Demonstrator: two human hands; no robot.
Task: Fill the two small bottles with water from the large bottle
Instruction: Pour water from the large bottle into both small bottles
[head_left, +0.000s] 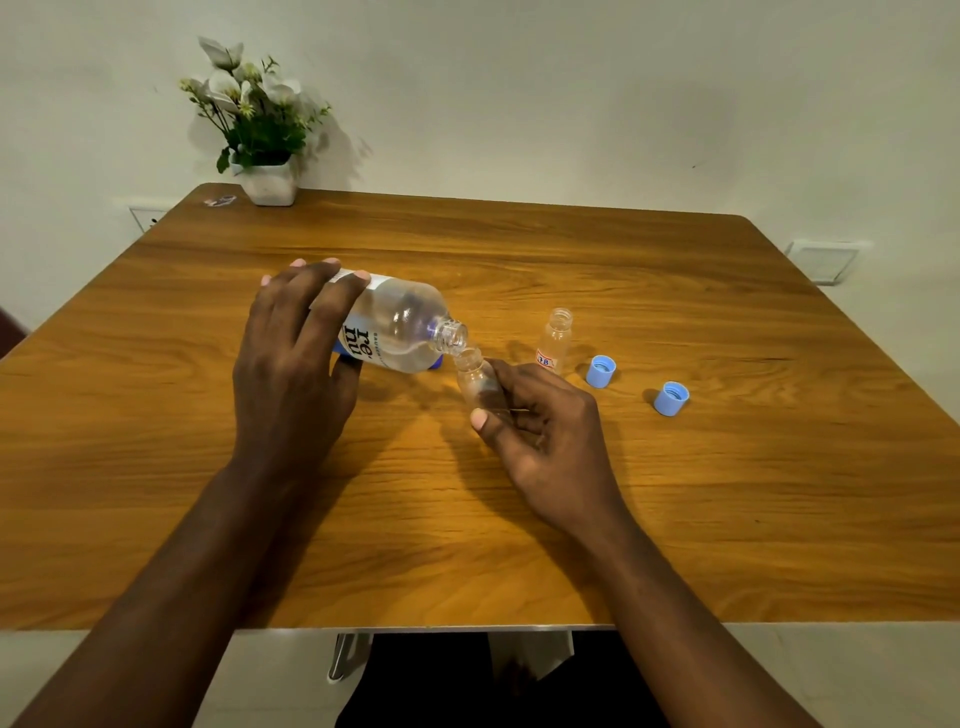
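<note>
My left hand (291, 353) grips the large clear bottle (400, 325) around its labelled body and holds it tipped on its side, neck pointing right. Its open mouth sits just above the mouth of a small clear bottle (475, 379). My right hand (540, 431) holds that small bottle, tilted toward the large one, and covers its lower part. The second small bottle (555, 340), open and with a red-and-white label, stands upright on the table just to the right, apart from both hands.
Two light blue caps (601, 371) (671, 398) lie on the wooden table (519, 545) right of the bottles. A white pot of flowers (265, 176) stands at the far left corner against the wall. Something blue (436, 362) shows under the large bottle.
</note>
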